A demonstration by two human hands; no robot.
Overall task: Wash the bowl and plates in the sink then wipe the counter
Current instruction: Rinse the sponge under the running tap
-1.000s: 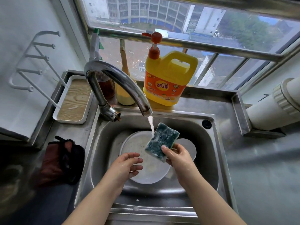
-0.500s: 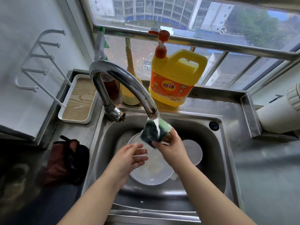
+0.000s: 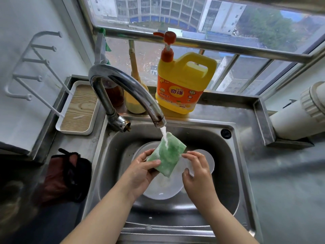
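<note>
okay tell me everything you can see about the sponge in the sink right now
The sponge is a flat green rectangular pad, wet and streaked with white foam. It is held tilted above the white dishes in the steel sink, its upper end just under the tap, whose stream of water runs onto its face. The left hand grips its lower left edge, thumb across the front. The fingertips of the right hand touch its right edge.

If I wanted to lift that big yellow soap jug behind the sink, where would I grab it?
Probably by the loop handle moulded into the top of the yellow soap jug. The jug stands upright on the ledge, handle on its right; come from above and the front, curling fingers through the opening, clear of the pump.
</note>
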